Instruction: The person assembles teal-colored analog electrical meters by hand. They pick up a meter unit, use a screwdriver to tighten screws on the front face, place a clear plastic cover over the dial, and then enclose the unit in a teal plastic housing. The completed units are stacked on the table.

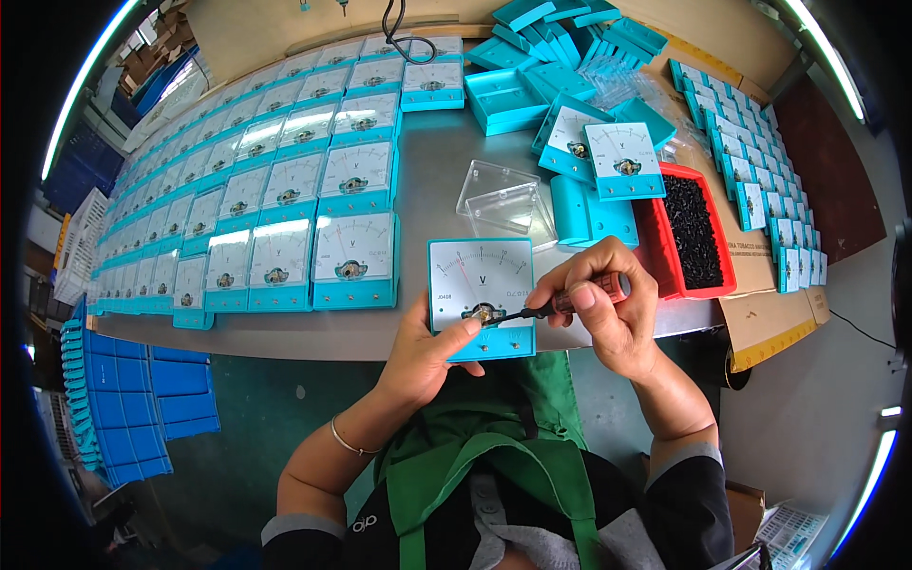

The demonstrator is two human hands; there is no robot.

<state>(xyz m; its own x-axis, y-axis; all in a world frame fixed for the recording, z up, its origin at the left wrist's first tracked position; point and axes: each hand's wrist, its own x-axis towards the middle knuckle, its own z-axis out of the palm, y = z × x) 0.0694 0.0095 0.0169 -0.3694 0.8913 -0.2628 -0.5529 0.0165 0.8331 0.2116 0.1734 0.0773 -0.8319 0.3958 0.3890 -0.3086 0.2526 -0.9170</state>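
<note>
We hold a teal panel meter (481, 297) upright at the near edge of the grey workbench (432, 180), its white dial face turned toward us. We take this meter as our landmark. Our left hand (425, 353) comes up from below and grips its lower left corner, thumb pressed on the teal strip under the dial, the fingers hidden behind the case. Our right hand (608, 309) is closed around the reddish handle of a small screwdriver (560, 304), whose dark shaft runs leftward so the tip meets the brass fitting at the bottom centre of the dial.

We judge the meter to be light and stiff, a hard plastic box that will not flex, but delicate: with no clear cover on it, the thin needle and printed face lie exposed. So the case edges and the lower teal band are the places to hold, never the dial. The smooth plastic may slip, and the driver tip could skid onto the face if pushed hard.

Relative to the grip, the meter sits above and slightly right of the left palm, with the right hand just beside its right edge.

Beyond the meter lie two clear covers (501, 198); to its left, rows of finished meters (275, 199); to its right, a red tray of black parts (692, 233).
</note>
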